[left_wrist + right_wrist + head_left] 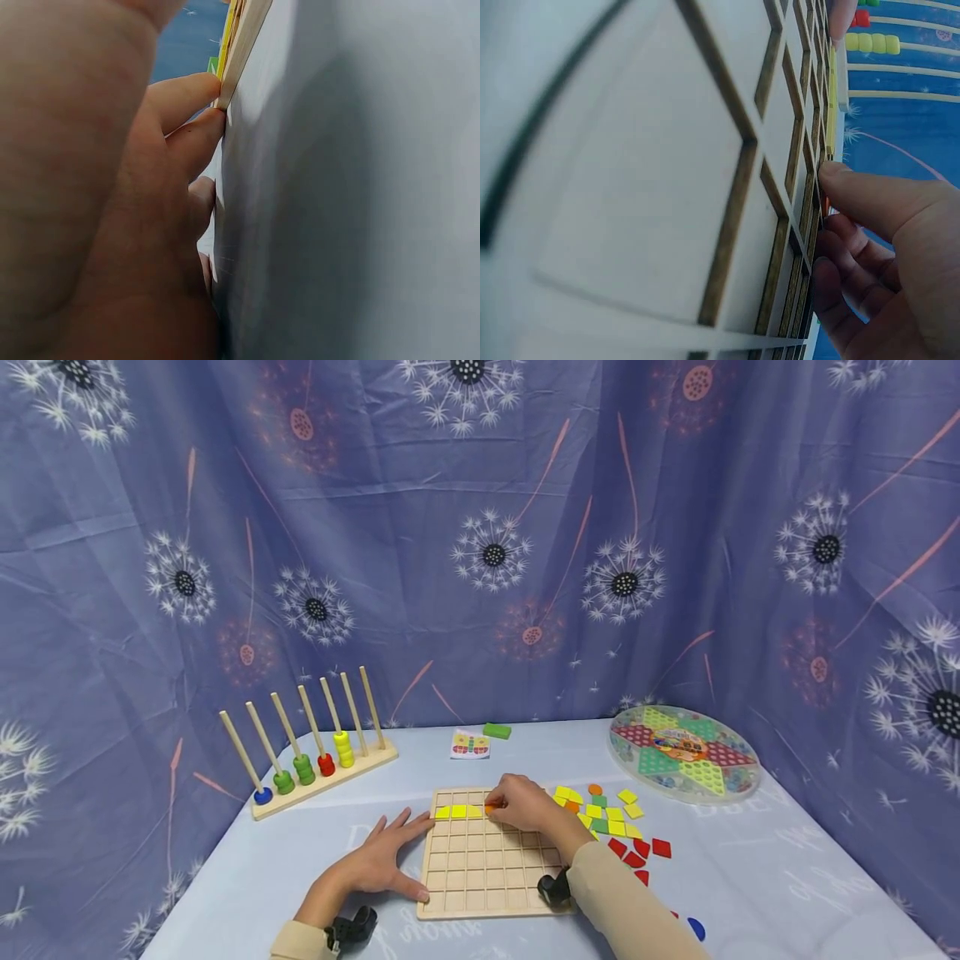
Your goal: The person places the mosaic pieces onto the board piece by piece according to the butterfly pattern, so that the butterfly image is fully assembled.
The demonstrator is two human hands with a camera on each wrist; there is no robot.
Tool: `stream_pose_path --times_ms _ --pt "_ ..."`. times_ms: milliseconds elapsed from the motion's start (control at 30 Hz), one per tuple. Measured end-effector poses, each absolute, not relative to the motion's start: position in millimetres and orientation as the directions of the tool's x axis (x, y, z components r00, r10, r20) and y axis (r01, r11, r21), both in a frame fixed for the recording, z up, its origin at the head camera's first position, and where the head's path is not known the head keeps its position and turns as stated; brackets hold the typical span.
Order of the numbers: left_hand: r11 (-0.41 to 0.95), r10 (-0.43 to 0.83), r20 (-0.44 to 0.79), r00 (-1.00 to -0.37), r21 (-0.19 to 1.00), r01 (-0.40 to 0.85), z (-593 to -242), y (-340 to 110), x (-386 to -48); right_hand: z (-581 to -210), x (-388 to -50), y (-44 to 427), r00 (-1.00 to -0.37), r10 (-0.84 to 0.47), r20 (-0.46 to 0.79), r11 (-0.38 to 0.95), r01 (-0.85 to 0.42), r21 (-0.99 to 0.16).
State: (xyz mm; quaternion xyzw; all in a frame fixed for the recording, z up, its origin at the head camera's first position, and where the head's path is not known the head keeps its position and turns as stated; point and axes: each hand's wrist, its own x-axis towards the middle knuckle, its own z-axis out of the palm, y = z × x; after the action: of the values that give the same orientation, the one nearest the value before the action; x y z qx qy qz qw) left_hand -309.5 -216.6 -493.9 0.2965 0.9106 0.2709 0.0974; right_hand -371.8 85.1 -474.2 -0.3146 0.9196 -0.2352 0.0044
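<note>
A wooden grid board (476,881) lies on the table, with yellow pieces (458,812) in a row of cells near its far edge. My left hand (378,858) spreads its fingers along the board's left side; in the left wrist view its fingertips touch the wooden edge (241,52). Over the far part of the board, my right hand (525,806) pinches a small orange piece (490,809) between thumb and fingers, just right of the yellow row. Most of that piece is hidden by the fingers in the right wrist view.
Loose yellow, green, orange and red pieces (615,814) lie right of the board, a blue one (696,929) nearer. Back left stands a peg rack (330,777) with coloured beads. A butterfly card (470,745), a green block (497,731) and a round star-patterned game board (660,768) lie farther back.
</note>
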Motion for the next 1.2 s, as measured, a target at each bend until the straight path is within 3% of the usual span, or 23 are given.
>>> stream_pose_path --times_ms 200,600,833,1200 --pt "0.677 0.59 -0.013 -0.807 0.553 0.486 -494.5 -215.9 -309.0 -476.2 -372.1 86.1 -0.797 -0.582 0.16 0.68 -0.585 -0.441" --pt "0.688 0.573 -0.014 -0.819 0.551 0.472 -491.5 -213.5 -305.1 -476.1 -377.7 118.9 -0.852 -0.508 0.126 0.586 -0.449 -0.674" --pt "0.699 0.56 -0.021 -0.828 0.548 0.459 -489.2 -212.9 -302.9 -467.7 -378.3 149.7 -0.874 -0.459 0.161 0.596 -0.437 -0.673" --pt "0.713 0.55 -0.031 -0.834 0.538 0.45 -491.3 -213.0 -305.6 -466.3 -381.2 193.9 -0.942 -0.308 0.133 0.68 -0.316 -0.662"
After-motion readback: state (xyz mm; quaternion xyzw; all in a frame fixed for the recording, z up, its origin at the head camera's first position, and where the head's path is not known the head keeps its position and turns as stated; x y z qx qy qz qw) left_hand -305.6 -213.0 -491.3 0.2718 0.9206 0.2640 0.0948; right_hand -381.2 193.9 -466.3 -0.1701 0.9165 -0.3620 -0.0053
